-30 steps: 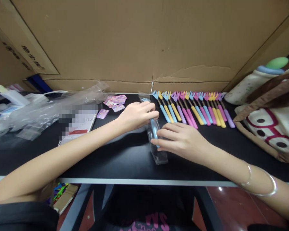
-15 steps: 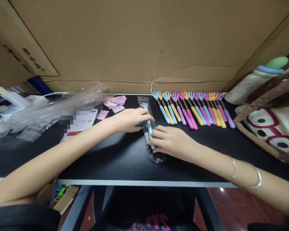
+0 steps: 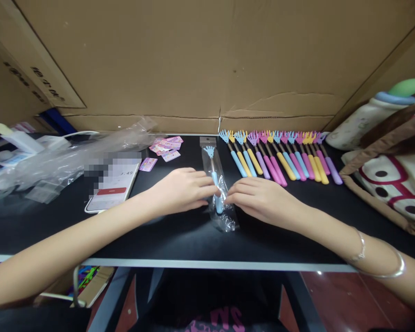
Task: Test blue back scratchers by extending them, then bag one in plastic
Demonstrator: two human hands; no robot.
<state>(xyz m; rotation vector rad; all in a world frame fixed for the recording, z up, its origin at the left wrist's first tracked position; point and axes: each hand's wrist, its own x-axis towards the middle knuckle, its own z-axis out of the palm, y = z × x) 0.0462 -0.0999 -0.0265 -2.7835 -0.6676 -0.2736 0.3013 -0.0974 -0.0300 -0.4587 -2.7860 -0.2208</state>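
A light-blue hand-shaped back scratcher (image 3: 219, 206) lies inside a clear plastic bag (image 3: 224, 223) on the black tabletop. Its small blue hand end (image 3: 209, 151) points away from me, toward the cardboard. My left hand (image 3: 188, 189) reaches over from the left, its fingers stretched out and their tips resting on the handle through the film. On the other side, my right hand (image 3: 259, 198) has loosely bent fingers with the tips at the bag's right edge; its thumb is hidden. To the right lies a row of several unbagged back scratchers (image 3: 280, 159) in blue, yellow, purple and pink.
Small printed cards (image 3: 166, 146) lie behind my left hand. A phone (image 3: 112, 193) and a heap of clear plastic bags (image 3: 90, 150) are at left. At right stand a white bottle (image 3: 363, 120) and a fabric bag (image 3: 397, 184). A cardboard wall (image 3: 207, 60) closes the back.
My left hand has come down the bag toward me, uncovering the scratcher's hand end. My right hand has moved off the handle to the right.
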